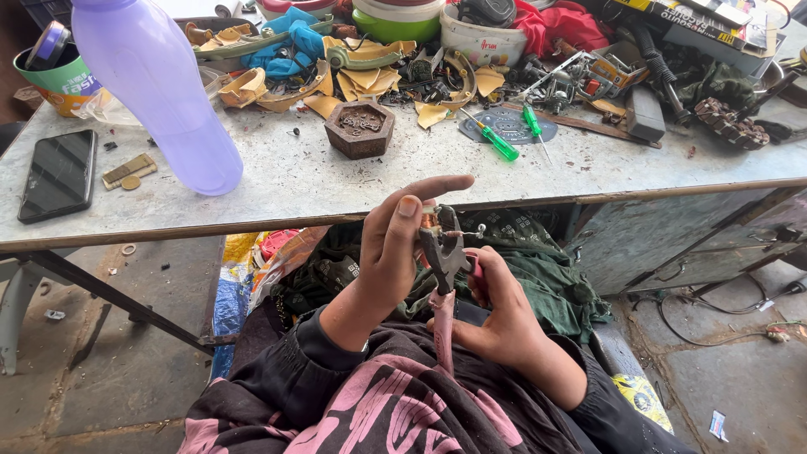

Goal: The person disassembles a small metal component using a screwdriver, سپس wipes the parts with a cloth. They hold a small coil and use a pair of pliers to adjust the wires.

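Gripping step in hand: right hand [504,315] closed around pink-handled pliers [443,261], left hand [395,244] pinching small copper-wound part [431,220] at the jaws, below workbench [286,181] edge. Next probably needing steady squeeze, careful twist.

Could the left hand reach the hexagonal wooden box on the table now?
Probably yes: the left hand is just below the table edge, and the bare surface leading to the hexagonal wooden box leaves the way free.

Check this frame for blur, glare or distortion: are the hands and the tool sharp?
Head view: even daylight, no harsh glare; left hand, right hand and pliers fairly sharp; the lilac bottle looms large and soft near the lens; the bench edge bows from wide-angle distortion.
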